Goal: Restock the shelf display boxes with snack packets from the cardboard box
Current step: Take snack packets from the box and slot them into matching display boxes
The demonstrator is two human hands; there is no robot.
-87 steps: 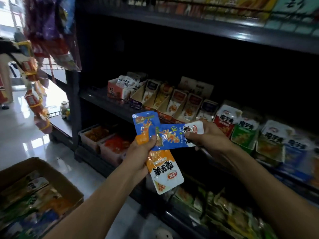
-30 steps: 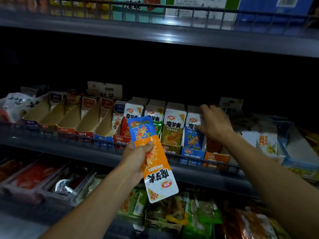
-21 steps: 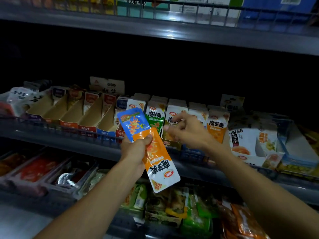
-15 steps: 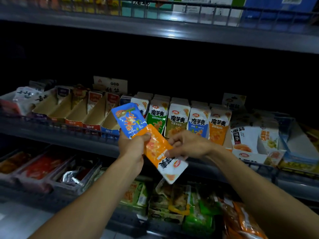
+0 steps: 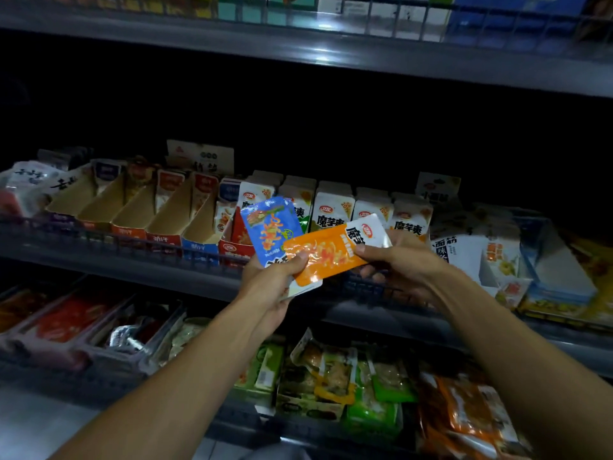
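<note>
My left hand point(image 5: 277, 287) grips a blue snack packet point(image 5: 269, 230) upright in front of the middle shelf. An orange-and-white snack packet point(image 5: 331, 252) lies almost level across it; my left thumb still rests on its orange end while my right hand point(image 5: 394, 265) pinches its white end. Behind the packets stands a row of filled display boxes point(image 5: 335, 210) with green, blue and orange packs. To their left are several nearly empty display boxes point(image 5: 132, 210) with bare cardboard insides. The cardboard box is out of view.
A dark wire rail point(image 5: 99, 237) runs along the front of the middle shelf. White and blue boxes point(image 5: 471, 257) stand at the right. Clear tubs with red snacks point(image 5: 66, 320) and loose green and orange packets point(image 5: 348, 376) fill the lower shelf. An upper shelf point(image 5: 331, 51) overhangs.
My right hand came back from the display boxes to the orange packet, took its white end and swung it from hanging down to nearly level.
</note>
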